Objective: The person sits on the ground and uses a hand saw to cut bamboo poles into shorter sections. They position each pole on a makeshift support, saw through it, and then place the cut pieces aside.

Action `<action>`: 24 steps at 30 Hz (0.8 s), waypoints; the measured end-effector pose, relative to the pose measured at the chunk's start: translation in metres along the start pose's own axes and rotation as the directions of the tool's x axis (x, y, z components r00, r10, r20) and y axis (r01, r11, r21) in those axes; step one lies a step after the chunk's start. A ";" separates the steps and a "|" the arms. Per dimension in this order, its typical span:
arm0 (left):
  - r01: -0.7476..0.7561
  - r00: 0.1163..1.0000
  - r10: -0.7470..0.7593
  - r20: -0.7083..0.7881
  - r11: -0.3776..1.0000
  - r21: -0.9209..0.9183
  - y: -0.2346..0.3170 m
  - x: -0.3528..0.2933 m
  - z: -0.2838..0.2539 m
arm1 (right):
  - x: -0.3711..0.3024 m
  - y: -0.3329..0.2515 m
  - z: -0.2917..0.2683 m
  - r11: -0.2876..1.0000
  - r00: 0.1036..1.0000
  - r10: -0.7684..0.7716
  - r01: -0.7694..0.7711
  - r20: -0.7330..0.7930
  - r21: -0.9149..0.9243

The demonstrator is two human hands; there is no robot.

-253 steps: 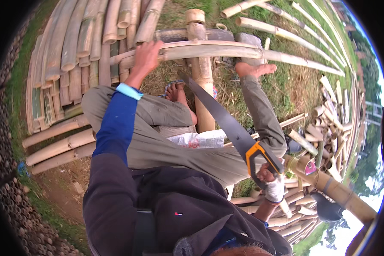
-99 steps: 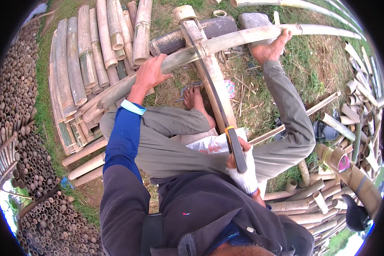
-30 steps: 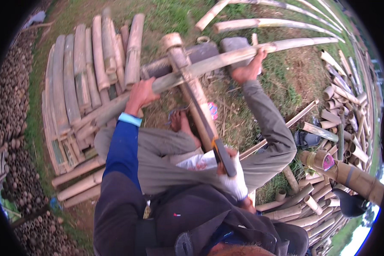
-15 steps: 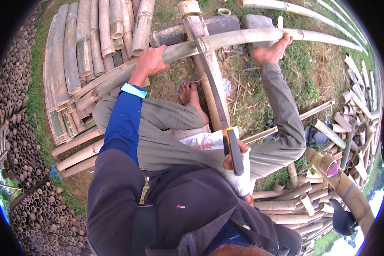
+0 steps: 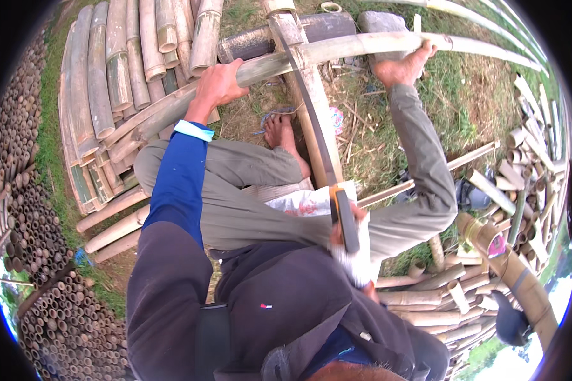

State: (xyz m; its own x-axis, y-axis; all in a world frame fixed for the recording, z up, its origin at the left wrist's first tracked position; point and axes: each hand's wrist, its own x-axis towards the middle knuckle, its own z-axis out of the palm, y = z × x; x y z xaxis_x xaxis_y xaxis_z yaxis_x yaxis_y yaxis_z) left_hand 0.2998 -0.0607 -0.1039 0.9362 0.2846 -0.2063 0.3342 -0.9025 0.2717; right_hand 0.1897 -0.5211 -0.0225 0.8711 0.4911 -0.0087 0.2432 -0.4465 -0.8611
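Observation:
My left hand (image 5: 220,89) is closed round a long bamboo pole (image 5: 349,48), left of the spot where a saw blade crosses it. In my right hand (image 5: 356,232), smeared by motion and in a whitish knitted cuff, is the handle of a hand saw (image 5: 345,219) with black and orange grips. Its long dark blade runs away from me and lies across the pole; how deep it sits cannot be made out. Beneath the pole is a bamboo support (image 5: 311,108). My bare right foot (image 5: 400,68) presses against the pole farther right.
Cut bamboo lengths (image 5: 95,76) lie side by side at the left. A dark log (image 5: 254,43) and a grey stone block (image 5: 382,24) are behind the pole. Bamboo offcuts (image 5: 518,184) are heaped at the right; a thick bamboo tube (image 5: 511,273) stands near me there.
The whole scene has shifted slightly upward in the picture. The saw still crosses the pole at nearly the same spot, and my left hand keeps its hold. My right hand is now more blurred.

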 end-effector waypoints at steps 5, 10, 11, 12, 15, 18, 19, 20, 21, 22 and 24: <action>0.033 0.999 -0.032 -0.018 0.999 0.019 -0.007 -0.006 0.003 | 0.119 0.024 0.043 0.969 0.968 -0.244 0.245 0.052 -0.026; -0.052 0.996 0.055 -0.070 0.998 0.034 -0.001 0.004 0.001 | 0.202 0.016 0.086 0.942 0.992 -0.122 0.129 -0.040 0.310; -0.065 0.995 0.066 -0.076 0.998 0.021 -0.003 0.000 0.006 | 0.191 0.014 0.083 0.967 0.989 -0.143 0.148 -0.038 0.206; -0.052 0.997 0.052 -0.053 0.999 0.003 -0.001 -0.001 0.008 | 0.170 0.007 0.072 0.976 0.999 -0.044 0.044 -0.002 0.213; -0.006 1.000 0.006 -0.024 1.000 -0.005 -0.015 -0.010 0.001 | 0.054 0.030 0.035 0.973 0.986 -0.152 0.161 0.068 -0.163; -0.035 0.998 0.033 -0.052 0.999 -0.024 0.000 0.001 0.009 | 0.000 0.007 0.004 0.966 0.978 0.205 -0.208 0.040 0.156; -0.016 0.999 0.015 -0.048 1.000 -0.025 -0.001 0.000 0.009 | 0.014 0.000 -0.001 0.934 0.947 0.312 -0.320 0.072 0.161; -0.017 0.998 0.016 -0.056 1.000 -0.023 0.002 0.003 0.003 | 0.044 0.000 0.008 0.995 0.994 0.101 -0.102 0.028 0.016; 0.029 0.997 -0.028 -0.071 0.999 0.020 -0.006 -0.001 -0.003 | 0.079 0.006 0.021 0.984 0.992 -0.128 0.129 0.012 -0.121; -0.063 0.996 0.064 -0.057 0.998 0.010 0.019 0.023 0.006 | 0.112 0.008 0.032 0.998 0.999 -0.020 0.022 -0.030 0.053; -0.006 0.995 0.010 -0.095 0.999 0.036 -0.003 0.001 0.006 | 0.202 -0.001 0.077 0.941 0.999 -0.012 0.001 0.032 0.339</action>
State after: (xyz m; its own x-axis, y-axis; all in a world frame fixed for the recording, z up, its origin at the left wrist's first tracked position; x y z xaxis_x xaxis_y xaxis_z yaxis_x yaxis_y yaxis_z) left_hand 0.2995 -0.0595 -0.1102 0.9454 0.3055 -0.1133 0.3244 -0.9153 0.2388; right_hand 0.3322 -0.3640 -0.0621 0.8541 0.5199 -0.0144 0.0847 -0.1663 -0.9824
